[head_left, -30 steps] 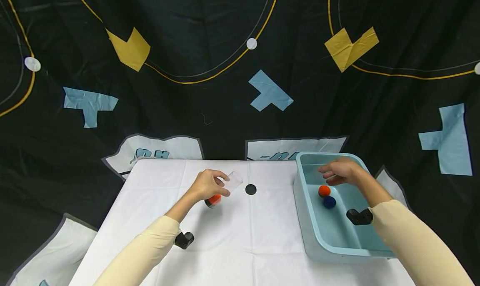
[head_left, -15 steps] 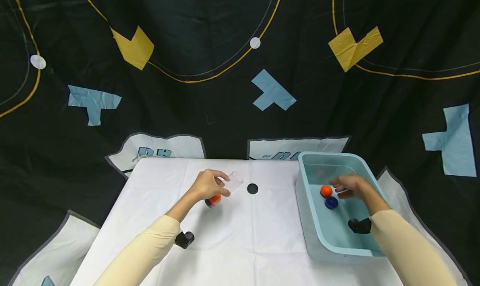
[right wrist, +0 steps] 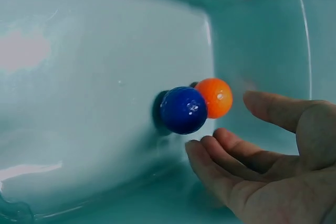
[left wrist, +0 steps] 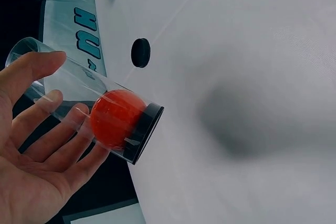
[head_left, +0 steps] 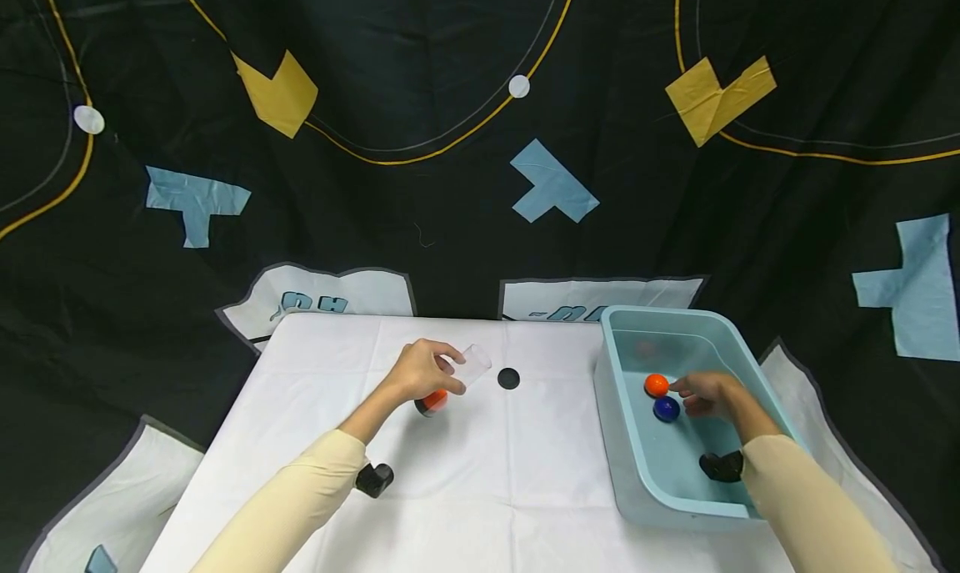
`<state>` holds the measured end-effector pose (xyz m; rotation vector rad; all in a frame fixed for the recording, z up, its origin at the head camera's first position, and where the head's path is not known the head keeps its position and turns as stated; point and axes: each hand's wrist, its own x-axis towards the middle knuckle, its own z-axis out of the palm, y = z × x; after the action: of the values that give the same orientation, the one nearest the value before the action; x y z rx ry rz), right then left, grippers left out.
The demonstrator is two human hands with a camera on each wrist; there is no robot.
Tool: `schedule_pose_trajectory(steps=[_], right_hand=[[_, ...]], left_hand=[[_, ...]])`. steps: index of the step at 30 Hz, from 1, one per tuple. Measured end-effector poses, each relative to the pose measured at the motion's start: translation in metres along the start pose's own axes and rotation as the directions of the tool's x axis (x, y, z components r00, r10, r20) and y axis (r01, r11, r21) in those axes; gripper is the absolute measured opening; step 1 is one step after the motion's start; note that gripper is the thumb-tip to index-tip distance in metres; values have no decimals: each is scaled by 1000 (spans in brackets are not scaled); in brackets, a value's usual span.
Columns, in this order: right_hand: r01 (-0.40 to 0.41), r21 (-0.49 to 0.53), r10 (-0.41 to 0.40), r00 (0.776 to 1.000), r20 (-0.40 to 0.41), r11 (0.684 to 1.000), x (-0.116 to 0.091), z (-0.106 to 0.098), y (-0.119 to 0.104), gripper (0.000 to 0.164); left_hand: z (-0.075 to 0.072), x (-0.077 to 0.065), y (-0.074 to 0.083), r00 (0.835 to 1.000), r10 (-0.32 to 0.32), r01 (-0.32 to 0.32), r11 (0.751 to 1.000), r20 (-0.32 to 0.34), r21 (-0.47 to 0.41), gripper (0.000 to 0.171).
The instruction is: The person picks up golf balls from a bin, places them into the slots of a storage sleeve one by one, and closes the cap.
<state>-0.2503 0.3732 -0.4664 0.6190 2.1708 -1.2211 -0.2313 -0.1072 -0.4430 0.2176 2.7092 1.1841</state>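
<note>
My left hand (head_left: 420,371) grips a clear plastic tube (left wrist: 73,77), tilted above the white table. An orange-red ball (left wrist: 116,119) sits inside at the low end, against a black cap (left wrist: 145,134); the tube's other end looks uncapped. Inside the light blue bin (head_left: 626,439), my right hand (head_left: 712,392) reaches with fingers spread and nothing between them. Close by its fingertips, a blue ball (right wrist: 184,110) and an orange ball (right wrist: 216,97) lie side by side on the bin's floor.
A loose black cap (head_left: 508,379) lies flat on the white table (head_left: 465,473), between the tube and the bin. Behind the table hangs a black cloth (head_left: 442,239) with blue and yellow tape pieces.
My right hand has come down into the bin, closer to the two balls. The left hand keeps hold of the tube almost in place. The head view has shifted slightly.
</note>
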Motion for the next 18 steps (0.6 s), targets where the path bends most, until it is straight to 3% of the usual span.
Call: schedule_pose_trajectory(steps=[11, 18], right_hand=[[-66, 24, 67, 998, -20, 998, 8, 2, 12, 51], [-75, 86, 76, 997, -9, 993, 12, 7, 15, 61]], left_hand=[[1, 1, -2, 1000, -17, 17, 1000, 2, -16, 35], [0, 0, -4, 1000, -25, 25, 1000, -9, 0, 35]])
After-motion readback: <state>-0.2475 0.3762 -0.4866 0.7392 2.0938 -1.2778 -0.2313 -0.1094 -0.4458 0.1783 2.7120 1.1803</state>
